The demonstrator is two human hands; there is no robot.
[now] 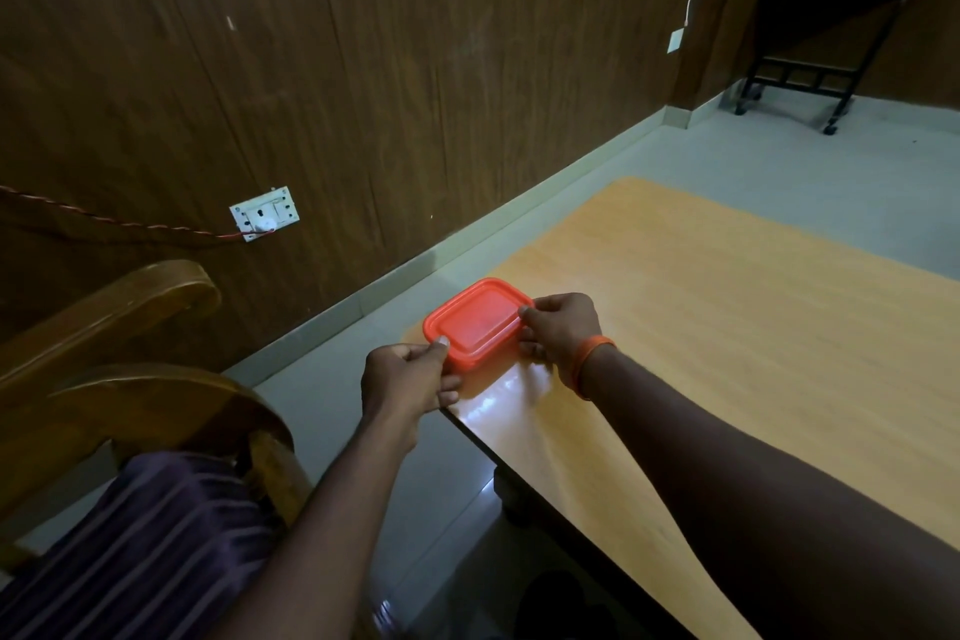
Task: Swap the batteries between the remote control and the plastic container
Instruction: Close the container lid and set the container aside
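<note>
A small plastic container with a red lid (pixel 478 322) sits at the near left corner of the light wooden table (pixel 727 327). My left hand (pixel 410 377) grips its near left corner, thumb on the lid's rim. My right hand (pixel 561 327), with an orange band at the wrist, holds its right side, thumb on the lid's edge. The lid lies on the container. What is inside is hidden. No remote control and no batteries are in view.
A wooden chair (pixel 130 327) with a striped purple cushion stands at the left. A wall socket (pixel 265 218) with a red wire is on the brown panelled wall. A black wheeled stand (pixel 810 42) is at the far right, across the grey floor.
</note>
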